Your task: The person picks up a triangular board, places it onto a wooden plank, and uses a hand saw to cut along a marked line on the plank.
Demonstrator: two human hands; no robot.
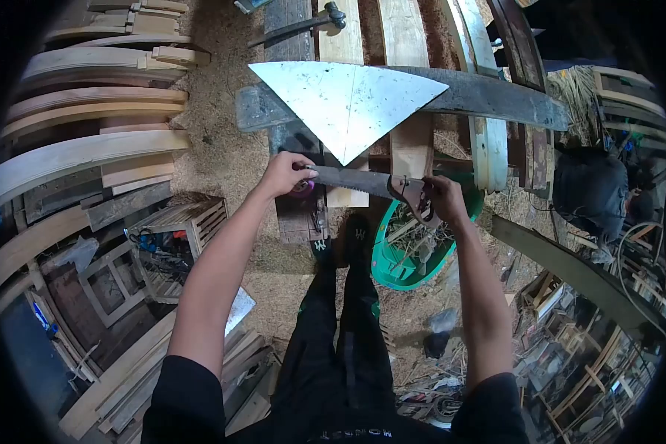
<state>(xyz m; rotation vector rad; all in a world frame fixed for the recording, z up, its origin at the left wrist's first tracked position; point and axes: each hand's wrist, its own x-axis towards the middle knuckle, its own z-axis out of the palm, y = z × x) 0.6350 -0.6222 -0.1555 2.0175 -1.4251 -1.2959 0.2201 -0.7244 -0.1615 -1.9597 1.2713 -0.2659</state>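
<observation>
A hand saw [354,180] is stretched level between my two hands, its toothed edge toward me. My left hand [285,175] pinches the narrow tip end of the blade. My right hand [444,198] grips the saw's brown wooden handle [407,194], the fingers partly hidden behind it. Just beyond the blade lies a white triangular sheet [348,103], one corner pointing toward me. It rests across a dark board [496,100] on the workbench planks. Under my left hand, a small round purple thing shows only in part.
A hammer [311,24] lies at the far end of the planks. Below my right hand stands a green basin [396,270] with wood scraps. Curved wooden pieces [96,103] are stacked at left, above a slatted crate [200,222]. Sawdust covers the floor; a long board [570,274] slants at right.
</observation>
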